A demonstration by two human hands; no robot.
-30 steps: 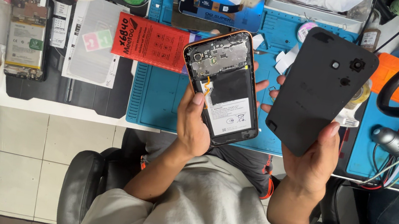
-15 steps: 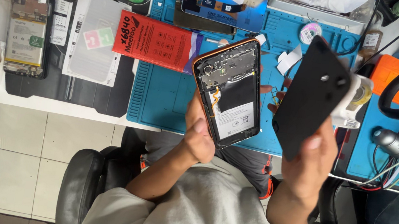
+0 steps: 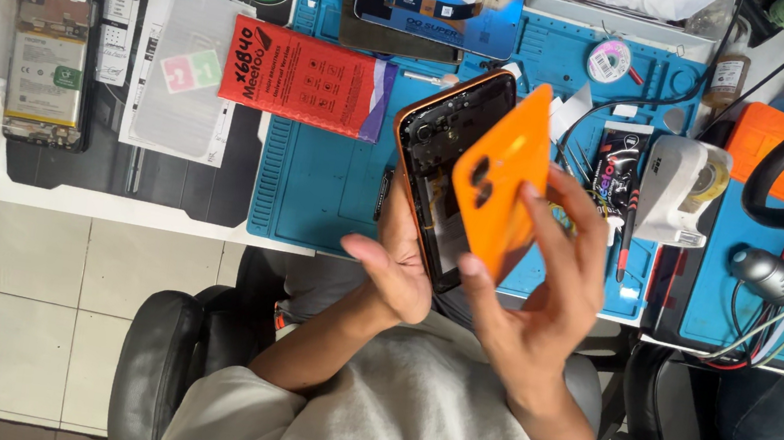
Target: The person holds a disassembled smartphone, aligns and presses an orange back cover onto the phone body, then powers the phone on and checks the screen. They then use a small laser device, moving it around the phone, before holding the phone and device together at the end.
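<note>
Two hands work above the blue mat (image 3: 315, 190) on the desk (image 3: 62, 195). The left hand (image 3: 395, 271) cradles an opened phone (image 3: 441, 156) by its lower edge, insides facing up for view. At its 3 o'clock, the right hand (image 3: 545, 281) pinches the orange back cover (image 3: 501, 179) by its edges, tilted over the phone as if lining it up.

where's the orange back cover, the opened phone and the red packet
orange back cover (image 3: 503, 179), head view, on its flat orange face below the camera cutouts
opened phone (image 3: 433, 135), head view, on its exposed upper inside
red packet (image 3: 305, 77), head view, middle of its front
</note>
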